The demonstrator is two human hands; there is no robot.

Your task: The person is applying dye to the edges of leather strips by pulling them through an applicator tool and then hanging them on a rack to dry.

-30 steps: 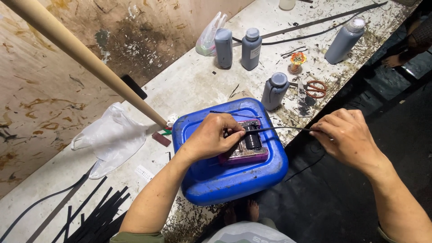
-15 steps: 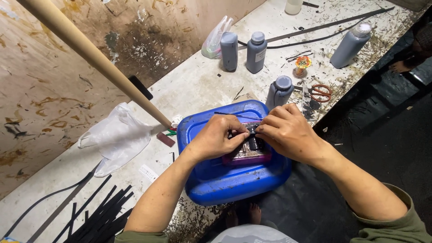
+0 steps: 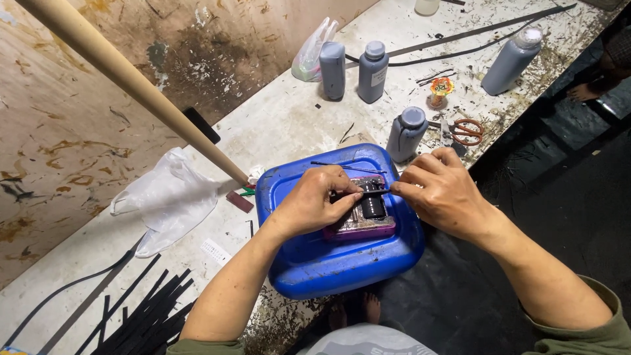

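Both my hands met over the purple block (image 3: 360, 227) on the blue canister (image 3: 315, 263): left hand (image 3: 315, 204) and right hand (image 3: 437, 190) each pinched one end of a thin black strip (image 3: 374, 192), lying crosswise between my fingertips.

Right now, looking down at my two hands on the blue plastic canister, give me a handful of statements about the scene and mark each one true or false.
1. Both hands, the left hand and the right hand, meet over a small dark block lying on the blue plastic canister. True.
2. The orange-handled scissors lie on top of the canister. False: they lie on the white bench behind it.
3. A long pale wooden pole slants across the bench. True.
4. Only one grey bottle is in view. False: four grey bottles with caps stand or lie on the bench.
5. A bundle of thin black strips lies at lower left. True.
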